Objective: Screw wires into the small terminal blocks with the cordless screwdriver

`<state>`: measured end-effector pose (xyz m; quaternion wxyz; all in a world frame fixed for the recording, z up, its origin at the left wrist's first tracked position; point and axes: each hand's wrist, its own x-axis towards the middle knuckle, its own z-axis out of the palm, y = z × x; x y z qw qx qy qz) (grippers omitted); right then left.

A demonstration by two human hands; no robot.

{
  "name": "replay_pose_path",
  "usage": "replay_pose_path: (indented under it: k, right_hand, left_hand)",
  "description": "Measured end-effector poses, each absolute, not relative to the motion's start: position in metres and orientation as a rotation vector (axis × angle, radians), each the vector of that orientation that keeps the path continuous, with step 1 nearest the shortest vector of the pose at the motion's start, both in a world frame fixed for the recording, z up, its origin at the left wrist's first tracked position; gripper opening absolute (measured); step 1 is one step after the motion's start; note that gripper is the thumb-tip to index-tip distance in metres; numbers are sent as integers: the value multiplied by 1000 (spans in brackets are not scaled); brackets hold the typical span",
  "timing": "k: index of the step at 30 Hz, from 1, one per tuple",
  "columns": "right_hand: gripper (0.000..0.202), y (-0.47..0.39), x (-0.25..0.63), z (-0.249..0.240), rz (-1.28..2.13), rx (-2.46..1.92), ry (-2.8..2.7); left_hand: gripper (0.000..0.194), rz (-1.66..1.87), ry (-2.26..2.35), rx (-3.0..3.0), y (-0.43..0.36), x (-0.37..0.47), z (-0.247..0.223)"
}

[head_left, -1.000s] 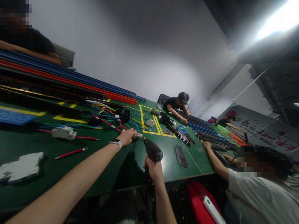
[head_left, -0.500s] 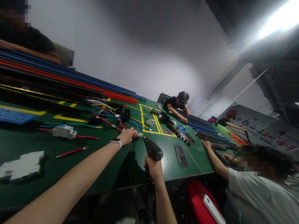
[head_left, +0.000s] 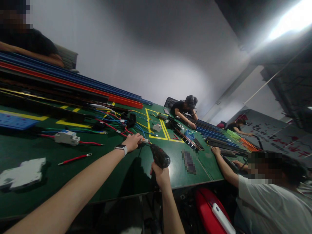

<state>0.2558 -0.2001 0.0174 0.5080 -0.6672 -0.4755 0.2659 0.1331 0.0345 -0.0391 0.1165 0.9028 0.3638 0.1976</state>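
My right hand [head_left: 160, 174] is wrapped round the grip of a black power screwdriver [head_left: 160, 156]. The tool points away to the left, its bit at a small white-and-orange part [head_left: 145, 140]. My left hand [head_left: 133, 142], with a watch [head_left: 121, 149] on the wrist, has its fingers closed on that small part. Just beyond it lie red, blue, green and yellow wires [head_left: 114, 123]. To the left on the green table [head_left: 104, 169] are a white breaker [head_left: 67, 137] with red wires, a loose red wire [head_left: 75, 158] and a white flat part [head_left: 23, 173].
Blue and orange rails [head_left: 73, 81] run along the far left. A blue tray [head_left: 16, 121] lies at the left edge. A blurred dark object [head_left: 188, 162] is right of the tool. A person in a white shirt [head_left: 273, 201] works at the right; others sit across.
My hands, the screwdriver and the small part look the same as before. A far person at the right has shifted an arm and a dark object slightly.
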Motion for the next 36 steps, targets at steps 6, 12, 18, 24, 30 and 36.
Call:
replay_pose_path:
  k: [6,12,18,24,30,36]
  right_hand:
    - [20,-200,258,14,716,-1562,-1117]
    - [22,-200,258,16,717,-1581,-1109]
    - [22,-199,258,16,714,-1595,-1110]
    - [21,-199,258,15,735,-1602,-1101]
    - [23,-200,257,17,723,-1595,-1109]
    - [22,-199,257,16,720,-1578,-1122]
  left_hand:
    - [30,550,1069,2631,33,133,-37]
    - [31,542,1081,2614,31,133,-35]
    - [31,537,1075,2614,31,133,-34]
    - [32,537,1071,2607,31,133,-34]
    - [32,544,1064,2617,32,133,-35]
    - [32,555,1060,2611,32,133,-36]
